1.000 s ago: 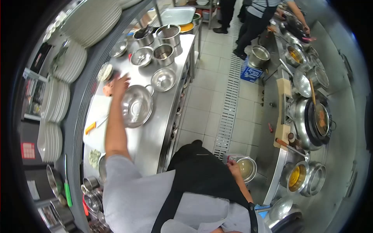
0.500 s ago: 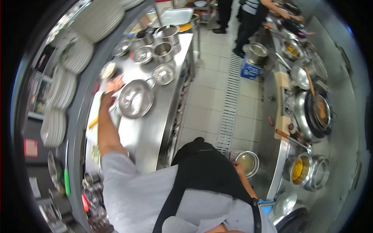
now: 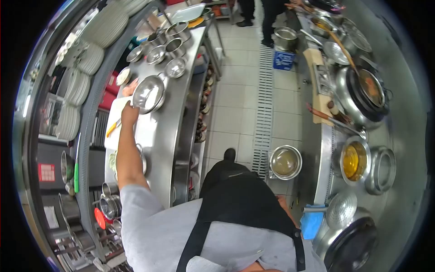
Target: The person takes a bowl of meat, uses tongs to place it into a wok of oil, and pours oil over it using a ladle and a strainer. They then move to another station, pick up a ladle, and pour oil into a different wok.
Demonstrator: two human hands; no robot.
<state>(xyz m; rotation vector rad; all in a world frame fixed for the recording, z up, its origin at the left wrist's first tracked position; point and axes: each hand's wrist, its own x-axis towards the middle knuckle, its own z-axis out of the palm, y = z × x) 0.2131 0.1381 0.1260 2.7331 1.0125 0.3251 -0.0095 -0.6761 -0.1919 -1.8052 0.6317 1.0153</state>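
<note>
At the left edge of a shiny metal bowl (image 3: 146, 96) on the steel table, my left hand (image 3: 130, 112) has its fingers closed on the rim. The bowl looks tilted, with another metal rim showing below it. A white cutting board (image 3: 118, 109) lies beside the hand, and on it is a yellow-handled knife (image 3: 112, 129). Pink raw meat (image 3: 130, 88) sits just beyond the bowl. My right hand (image 3: 284, 202) hangs low beside the black apron; its fingers are mostly hidden.
Several metal pots and bowls (image 3: 175, 49) stand at the table's far end. Plates (image 3: 69, 122) are stacked on the left shelf. To the right is a stove counter with a wok (image 3: 355, 97) and a pot of yellow liquid (image 3: 353, 161). A pot (image 3: 285, 162) stands low beside the counter.
My view has shifted. The metal bowl has gone from lying flat to tilted, with my left hand now at its rim. My right hand has drawn back, away from the low pot.
</note>
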